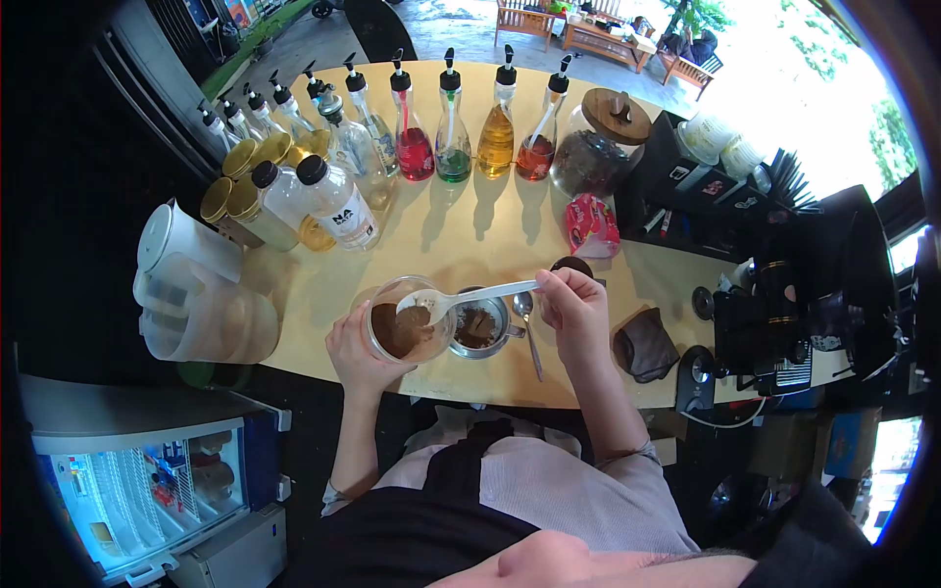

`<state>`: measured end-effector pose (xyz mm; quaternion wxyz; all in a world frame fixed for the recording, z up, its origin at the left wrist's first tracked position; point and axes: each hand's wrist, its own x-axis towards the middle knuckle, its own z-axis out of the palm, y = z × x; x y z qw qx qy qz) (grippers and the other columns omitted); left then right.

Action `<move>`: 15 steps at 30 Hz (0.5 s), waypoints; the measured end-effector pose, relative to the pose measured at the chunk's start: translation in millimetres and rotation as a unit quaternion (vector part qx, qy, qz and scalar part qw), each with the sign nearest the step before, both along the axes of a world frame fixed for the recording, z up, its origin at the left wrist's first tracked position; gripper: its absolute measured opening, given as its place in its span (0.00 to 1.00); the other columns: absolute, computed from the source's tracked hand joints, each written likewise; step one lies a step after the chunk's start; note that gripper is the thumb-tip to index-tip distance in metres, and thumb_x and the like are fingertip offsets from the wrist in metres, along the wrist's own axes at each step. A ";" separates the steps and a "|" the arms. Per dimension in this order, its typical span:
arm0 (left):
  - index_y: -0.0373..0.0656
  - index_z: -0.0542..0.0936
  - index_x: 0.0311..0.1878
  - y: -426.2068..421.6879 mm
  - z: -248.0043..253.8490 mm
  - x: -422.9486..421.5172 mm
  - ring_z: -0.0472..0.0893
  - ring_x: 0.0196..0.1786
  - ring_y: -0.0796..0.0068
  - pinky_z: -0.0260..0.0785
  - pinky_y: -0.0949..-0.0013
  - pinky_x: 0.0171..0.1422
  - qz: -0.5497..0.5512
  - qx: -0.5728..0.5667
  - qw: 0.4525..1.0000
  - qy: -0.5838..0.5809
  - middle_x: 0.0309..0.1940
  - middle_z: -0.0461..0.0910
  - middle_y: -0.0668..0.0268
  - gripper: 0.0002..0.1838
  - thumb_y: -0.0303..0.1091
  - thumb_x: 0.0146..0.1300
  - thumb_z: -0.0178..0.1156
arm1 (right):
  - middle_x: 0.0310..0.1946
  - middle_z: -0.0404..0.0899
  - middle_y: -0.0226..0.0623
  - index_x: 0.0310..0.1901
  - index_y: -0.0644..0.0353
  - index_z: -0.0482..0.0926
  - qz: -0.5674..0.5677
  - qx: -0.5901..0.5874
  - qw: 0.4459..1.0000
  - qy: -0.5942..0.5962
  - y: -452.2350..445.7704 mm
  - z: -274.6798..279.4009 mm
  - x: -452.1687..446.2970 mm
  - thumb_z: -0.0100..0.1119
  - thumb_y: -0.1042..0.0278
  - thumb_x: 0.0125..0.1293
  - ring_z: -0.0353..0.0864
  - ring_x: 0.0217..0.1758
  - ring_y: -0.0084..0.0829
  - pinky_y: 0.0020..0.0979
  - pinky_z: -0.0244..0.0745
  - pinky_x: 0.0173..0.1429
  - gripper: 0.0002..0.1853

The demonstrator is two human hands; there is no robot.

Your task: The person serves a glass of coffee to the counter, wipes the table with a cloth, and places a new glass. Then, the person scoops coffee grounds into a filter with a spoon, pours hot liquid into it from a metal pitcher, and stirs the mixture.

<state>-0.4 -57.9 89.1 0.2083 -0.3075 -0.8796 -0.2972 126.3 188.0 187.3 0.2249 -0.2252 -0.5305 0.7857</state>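
Left hand [358, 351] holds jar [385, 294] of brown powder [395, 336]; right hand [572, 302], laden spoon [493, 291]

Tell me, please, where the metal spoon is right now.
In the head view, the metal spoon lies on the table, slightly right of centre, between the metal cup and the right hand.

Strong daylight from far side, strongest upper right; foliage [887, 147] there washed out nearly white. Tabletop [314, 284] evenly bright, pump bottles [496, 137] throwing soft shadows toward camera. Refrigerator [147, 490] glowing cool bluish-white lower left. Left side near black. Fisheye curve bending table edge, dark vignette in corners. Wooden benches [524, 22] softer than foreground.
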 end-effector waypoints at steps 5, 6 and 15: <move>0.42 0.73 0.56 -0.6 -0.5 -1.6 0.76 0.50 0.60 0.65 0.56 0.54 0.001 -0.006 1.000 -0.007 0.46 0.77 0.64 0.52 0.58 0.21 0.75 | 0.14 0.62 0.17 0.26 0.62 0.80 0.014 -0.053 0.998 0.022 4.3 -8.1 -6.7 0.63 0.68 0.64 0.53 0.16 0.10 0.20 0.44 0.22 0.10; 0.42 0.73 0.56 -0.7 -0.9 -2.0 0.76 0.50 0.60 0.65 0.56 0.54 0.001 -0.006 1.000 -0.010 0.46 0.77 0.64 0.52 0.59 0.21 0.75 | 0.14 0.62 0.17 0.26 0.62 0.80 0.015 -0.054 0.998 0.022 4.4 -9.1 -8.3 0.63 0.68 0.64 0.53 0.16 0.10 0.20 0.44 0.22 0.10; 0.42 0.73 0.55 -2.5 -10.4 -8.5 0.76 0.50 0.60 0.65 0.56 0.54 0.002 -0.007 1.000 -0.013 0.46 0.77 0.64 0.53 0.61 0.21 0.74 | 0.14 0.62 0.18 0.26 0.61 0.79 0.005 -0.059 0.998 0.014 8.2 -12.1 -14.4 0.62 0.67 0.64 0.53 0.16 0.11 0.20 0.44 0.22 0.11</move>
